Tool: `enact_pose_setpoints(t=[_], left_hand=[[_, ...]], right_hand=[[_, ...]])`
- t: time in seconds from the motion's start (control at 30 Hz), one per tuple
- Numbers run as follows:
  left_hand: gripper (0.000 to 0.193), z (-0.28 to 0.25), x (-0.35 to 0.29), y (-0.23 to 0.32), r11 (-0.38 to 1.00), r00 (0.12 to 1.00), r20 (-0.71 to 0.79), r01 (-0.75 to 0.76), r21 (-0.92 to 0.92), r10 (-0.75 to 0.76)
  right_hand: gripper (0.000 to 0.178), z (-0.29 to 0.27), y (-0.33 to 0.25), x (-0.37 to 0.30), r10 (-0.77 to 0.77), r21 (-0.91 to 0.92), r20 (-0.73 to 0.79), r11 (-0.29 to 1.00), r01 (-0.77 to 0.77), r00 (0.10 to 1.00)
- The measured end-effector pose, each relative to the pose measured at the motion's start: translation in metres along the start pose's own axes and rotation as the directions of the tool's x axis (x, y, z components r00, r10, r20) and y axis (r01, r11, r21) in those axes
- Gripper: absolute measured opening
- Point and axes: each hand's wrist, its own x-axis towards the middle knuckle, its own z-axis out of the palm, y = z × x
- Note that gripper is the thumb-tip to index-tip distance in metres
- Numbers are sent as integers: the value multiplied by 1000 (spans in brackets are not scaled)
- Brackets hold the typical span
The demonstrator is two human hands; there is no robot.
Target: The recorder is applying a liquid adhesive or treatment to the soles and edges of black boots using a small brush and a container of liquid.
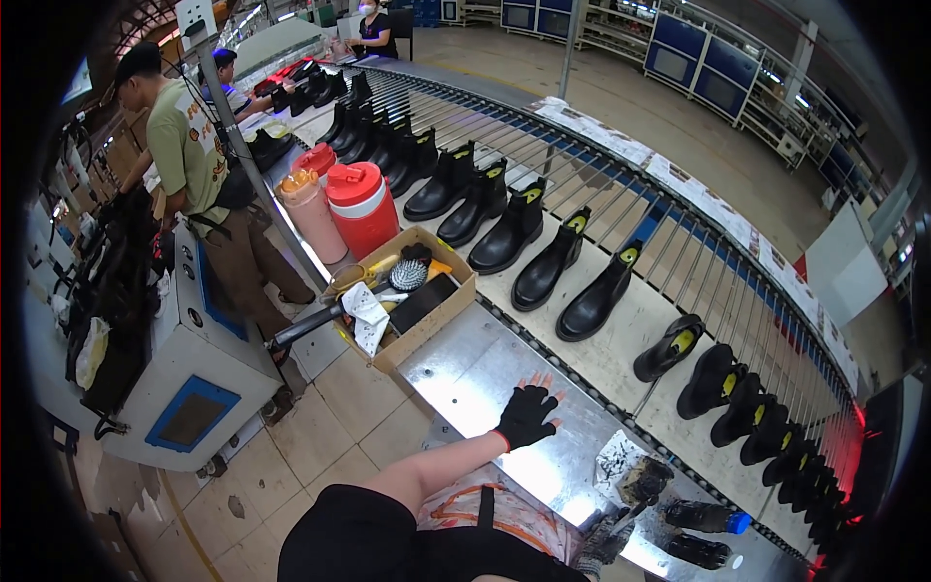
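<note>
My left hand (529, 414), in a black fingerless glove, lies with fingers spread on the metal tabletop (465, 357). It holds nothing. Low in the picture, my right hand (603, 543) wears a dark grey, stained glove and is closed on a brush-like tool (645, 481) with a blackened, blocky head; its fingers are partly hidden. Under that head lies a white paper (615, 460) spotted with black. Beside it, a bottle with a blue cap (706, 516) and a second dark bottle (700, 551) lie on the metal. The nearest black ankle boot (597, 299) stands beyond my left hand.
Several more black boots (506, 236) line the curved roller conveyor (669, 254). A cardboard box (388, 361) of tools, including a hairbrush (407, 275), sits left of the tabletop. Behind it are a red jug (362, 204) and a pink tumbler (310, 215). A co-worker (184, 145) stands by a white machine (184, 378).
</note>
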Motion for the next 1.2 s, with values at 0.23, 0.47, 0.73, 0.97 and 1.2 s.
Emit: enact_pose_setpoints(t=[0.23, 0.47, 0.73, 0.97, 1.2], left_hand=[[63, 1, -4, 1, 1000, 1000, -12, -2, -8, 2], [63, 0, 0, -1, 1000, 999, -35, -14, 5, 14], [64, 4, -1, -3, 1000, 1000, -23, -17, 14, 18], [64, 4, -1, -4, 1000, 1000, -10, -10, 14, 10], [65, 3, -1, -4, 1000, 999, 52, 15, 13, -16]], right_hand=[[32, -1, -2, -3, -178, -349, 9, 922, 170, 984], [34, 15, -43, -10, -157, -510, -62, 854, 104, 986], [35, 14, -29, -8, -94, -212, -67, 974, 77, 993], [37, 8, -31, -7, -193, -491, 8, 854, 172, 981], [37, 10, -28, -7, -188, -513, -9, 844, 157, 982]])
